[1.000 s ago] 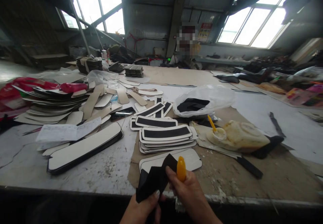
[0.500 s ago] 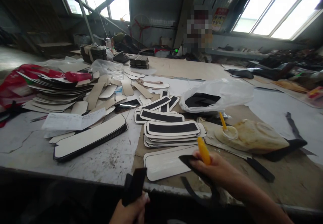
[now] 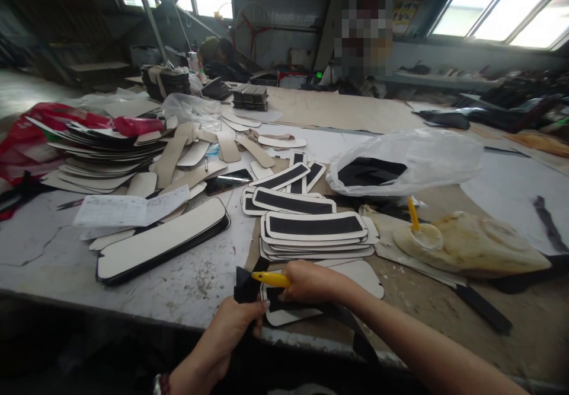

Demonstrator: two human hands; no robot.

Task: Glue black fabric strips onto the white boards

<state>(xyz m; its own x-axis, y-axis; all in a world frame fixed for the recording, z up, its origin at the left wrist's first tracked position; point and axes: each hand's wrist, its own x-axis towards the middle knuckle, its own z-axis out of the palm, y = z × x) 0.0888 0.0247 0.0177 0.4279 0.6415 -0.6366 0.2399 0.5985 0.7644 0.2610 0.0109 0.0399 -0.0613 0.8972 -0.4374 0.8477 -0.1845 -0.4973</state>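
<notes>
My left hand (image 3: 233, 321) gripped black material (image 3: 244, 286) at the near edge of the table (image 3: 191, 294); just right of it, my right hand (image 3: 306, 282) was closed round the yellow handle (image 3: 272, 279), above the pale panel (image 3: 367, 274), whose long axis ran sideways

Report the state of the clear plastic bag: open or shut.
Open. The clear plastic bag lies on the table with its mouth gaping, and black material shows in it.
</notes>
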